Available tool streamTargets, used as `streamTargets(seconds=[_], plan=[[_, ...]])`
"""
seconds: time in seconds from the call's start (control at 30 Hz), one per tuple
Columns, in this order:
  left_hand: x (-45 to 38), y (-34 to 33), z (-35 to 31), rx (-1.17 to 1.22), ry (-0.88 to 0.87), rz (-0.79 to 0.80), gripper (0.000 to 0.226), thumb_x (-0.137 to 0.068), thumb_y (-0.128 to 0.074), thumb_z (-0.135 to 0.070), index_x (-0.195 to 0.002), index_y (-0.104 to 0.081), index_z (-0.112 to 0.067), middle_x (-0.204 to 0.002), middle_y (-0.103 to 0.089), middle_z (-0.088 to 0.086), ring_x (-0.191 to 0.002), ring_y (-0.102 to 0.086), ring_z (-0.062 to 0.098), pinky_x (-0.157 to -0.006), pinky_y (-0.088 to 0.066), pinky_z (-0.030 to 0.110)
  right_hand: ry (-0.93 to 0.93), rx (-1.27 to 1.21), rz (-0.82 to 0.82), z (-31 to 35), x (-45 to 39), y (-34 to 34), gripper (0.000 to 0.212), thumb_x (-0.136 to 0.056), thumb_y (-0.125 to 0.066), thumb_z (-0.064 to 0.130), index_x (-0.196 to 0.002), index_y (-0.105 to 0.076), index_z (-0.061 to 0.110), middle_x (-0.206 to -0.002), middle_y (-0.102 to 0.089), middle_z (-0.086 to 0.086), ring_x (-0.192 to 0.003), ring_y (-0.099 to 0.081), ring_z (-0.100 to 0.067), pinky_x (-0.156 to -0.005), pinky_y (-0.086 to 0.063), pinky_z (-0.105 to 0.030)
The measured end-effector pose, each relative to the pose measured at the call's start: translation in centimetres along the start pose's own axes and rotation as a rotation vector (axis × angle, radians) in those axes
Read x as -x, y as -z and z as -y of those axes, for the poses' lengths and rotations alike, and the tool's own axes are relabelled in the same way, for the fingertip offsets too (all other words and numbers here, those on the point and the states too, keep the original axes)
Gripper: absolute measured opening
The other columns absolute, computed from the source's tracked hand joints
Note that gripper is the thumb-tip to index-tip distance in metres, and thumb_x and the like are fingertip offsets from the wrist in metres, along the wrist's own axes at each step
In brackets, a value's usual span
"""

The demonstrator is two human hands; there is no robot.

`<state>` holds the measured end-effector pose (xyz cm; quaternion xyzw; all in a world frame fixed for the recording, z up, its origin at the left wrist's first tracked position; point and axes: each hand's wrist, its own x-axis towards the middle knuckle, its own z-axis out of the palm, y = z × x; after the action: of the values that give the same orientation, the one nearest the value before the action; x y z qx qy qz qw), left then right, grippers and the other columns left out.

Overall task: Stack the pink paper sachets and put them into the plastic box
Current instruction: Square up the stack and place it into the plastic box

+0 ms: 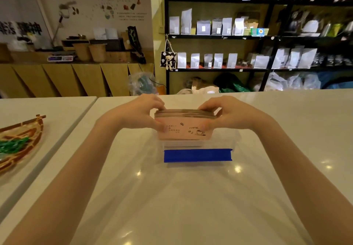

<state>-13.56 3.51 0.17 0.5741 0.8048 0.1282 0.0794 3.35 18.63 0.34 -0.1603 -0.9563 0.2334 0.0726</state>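
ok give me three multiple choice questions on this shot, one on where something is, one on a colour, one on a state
1. Where is the woven tray?
A. on the white table to the left
B. inside the plastic box
C. on the shelf

2. What colour is the clip on the plastic box?
A. red
B. blue
C. green

3. How is the stack of pink sachets held?
A. lying flat on the table, untouched
B. by one hand only
C. by both hands, upright over the box

Answers: 1 A, it sits at the left edge of the view. 2 B, the clip is blue. 3 C, the left hand and right hand grip its ends.
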Motion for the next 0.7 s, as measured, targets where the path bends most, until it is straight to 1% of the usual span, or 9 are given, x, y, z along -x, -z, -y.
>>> streamTargets(seconds=[0.07,0.1,0.17,0.27,0.33,0.37,0.5,0.6,0.7], plan=[[-0.7,-0.7,0.1,-0.071,0.027,0.045,0.05,-0.074,-0.065,-0.039,-0.119,-0.051,-0.023,-0.141,-0.034,-0.002,-0.13,-0.022,0.015,-0.106,-0.024,0.038,-0.036,0.013,0.041,-0.7,-0.5,-0.7,0.043,-0.075,-0.067,0.034,-0.116,-0.057,0.024,-0.1,-0.058,0.009,-0.085,-0.054,-0.006,-0.067,-0.037,-0.009],[-1.0,-1.1,0.0,-0.101,0.038,0.072,0.051,-0.074,-0.064,-0.04,-0.12,-0.05,-0.023,-0.144,-0.03,-0.002,-0.134,-0.015,0.016,-0.109,-0.019,0.04,-0.056,0.022,0.063,-0.9,-0.6,-0.9,0.045,-0.075,-0.067,0.035,-0.118,-0.055,0.023,-0.103,-0.058,0.008,-0.088,-0.053,-0.008,-0.067,-0.036,-0.009],[-1.5,-1.8,0.0,-0.161,0.039,0.13,0.051,-0.075,-0.063,-0.041,-0.121,-0.051,-0.022,-0.148,-0.024,0.0,-0.137,-0.007,0.02,-0.112,-0.013,0.044,-0.09,0.042,0.114,-1.2,-0.7,-1.6,0.048,-0.077,-0.065,0.033,-0.122,-0.053,0.022,-0.108,-0.057,0.005,-0.093,-0.05,-0.009,-0.067,-0.036,-0.007],[-2.2,-2.7,0.0,-0.25,0.03,0.191,0.048,-0.078,-0.059,-0.04,-0.122,-0.052,-0.021,-0.151,-0.019,0.002,-0.139,-0.002,0.024,-0.113,-0.009,0.045,-0.09,0.06,0.154,-1.6,-0.8,-2.4,0.045,-0.079,-0.063,0.031,-0.123,-0.053,0.023,-0.12,-0.059,0.001,-0.095,-0.051,-0.009,-0.066,-0.037,-0.008],[-2.3,-2.9,0.1,-0.282,0.047,0.206,0.047,-0.079,-0.058,-0.04,-0.121,-0.054,-0.021,-0.152,-0.017,0.001,-0.139,0.0,0.025,-0.113,-0.007,0.045,-0.08,0.074,0.162,-1.5,-1.2,-2.6,0.044,-0.079,-0.064,0.029,-0.121,-0.054,0.021,-0.12,-0.06,0.0,-0.094,-0.051,-0.009,-0.07,-0.039,-0.012],[-2.4,-2.9,0.2,-0.287,0.055,0.207,0.046,-0.079,-0.058,-0.041,-0.12,-0.054,-0.021,-0.152,-0.016,0.001,-0.14,0.0,0.025,-0.113,-0.007,0.046,-0.079,0.09,0.165,-1.3,-1.4,-2.6,0.044,-0.079,-0.064,0.028,-0.121,-0.054,0.021,-0.12,-0.06,0.0,-0.094,-0.051,-0.01,-0.075,-0.04,-0.015],[-2.3,-3.0,0.1,-0.292,0.066,0.217,0.047,-0.079,-0.056,-0.041,-0.121,-0.054,-0.02,-0.153,-0.017,0.002,-0.14,0.0,0.026,-0.112,-0.009,0.047,-0.095,0.16,0.173,-1.0,-2.2,-2.6,0.049,-0.076,-0.067,0.031,-0.121,-0.054,0.019,-0.12,-0.06,-0.002,-0.099,-0.056,-0.016,-0.086,-0.044,-0.025],[-2.2,-2.9,-0.1,-0.303,0.065,0.199,0.048,-0.079,-0.057,-0.041,-0.122,-0.053,-0.019,-0.151,-0.021,0.004,-0.139,-0.005,0.027,-0.111,-0.014,0.046,-0.119,0.185,0.165,-0.9,-2.5,-2.7,0.048,-0.074,-0.068,0.031,-0.119,-0.055,0.02,-0.115,-0.06,-0.001,-0.096,-0.055,-0.016,-0.083,-0.044,-0.025],[-2.1,-2.7,-0.2,-0.268,0.058,0.148,0.051,-0.076,-0.062,-0.04,-0.122,-0.051,-0.024,-0.148,-0.027,0.003,-0.136,-0.012,0.024,-0.11,-0.018,0.044,-0.124,0.215,0.149,-1.0,-2.7,-3.0,0.048,-0.074,-0.069,0.033,-0.118,-0.054,0.022,-0.114,-0.058,-0.001,-0.092,-0.051,-0.014,-0.079,-0.042,-0.023]])
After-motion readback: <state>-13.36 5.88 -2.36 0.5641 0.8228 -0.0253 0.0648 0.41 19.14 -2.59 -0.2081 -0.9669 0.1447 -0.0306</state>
